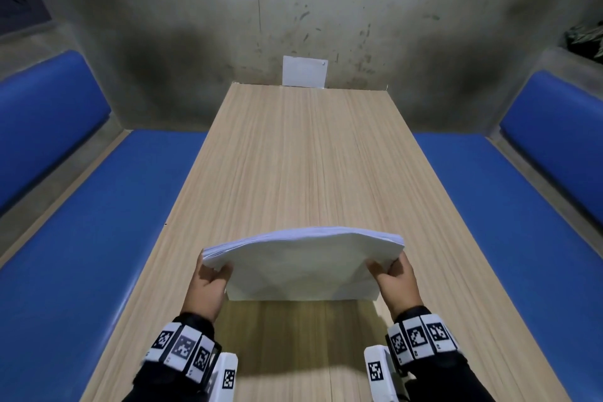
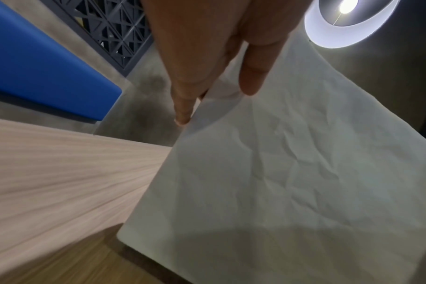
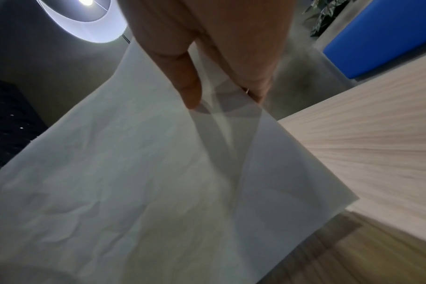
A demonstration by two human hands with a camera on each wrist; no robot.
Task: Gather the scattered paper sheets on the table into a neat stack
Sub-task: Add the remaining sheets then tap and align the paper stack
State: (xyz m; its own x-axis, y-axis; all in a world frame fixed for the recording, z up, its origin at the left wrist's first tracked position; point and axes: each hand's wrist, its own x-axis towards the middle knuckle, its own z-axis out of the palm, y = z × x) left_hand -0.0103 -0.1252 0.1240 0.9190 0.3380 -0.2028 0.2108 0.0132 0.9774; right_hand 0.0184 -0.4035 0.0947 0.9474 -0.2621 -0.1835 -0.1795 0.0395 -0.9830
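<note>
With both hands, left hand (image 1: 208, 284) and right hand (image 1: 393, 281), pinching the stack (image 1: 303, 266) upright near the table's (image 1: 293, 157) front edge, tapping squarely should level it.

Paper stack (image 1: 301, 263) stands on its lower edge on the near part of the table (image 1: 303, 157), left hand (image 1: 208, 284) at its left side, right hand (image 1: 393, 281) at its right. Benches (image 1: 81, 238) flank the table left and right; a single sheet (image 1: 304, 71) against the wall at the far end.
</note>
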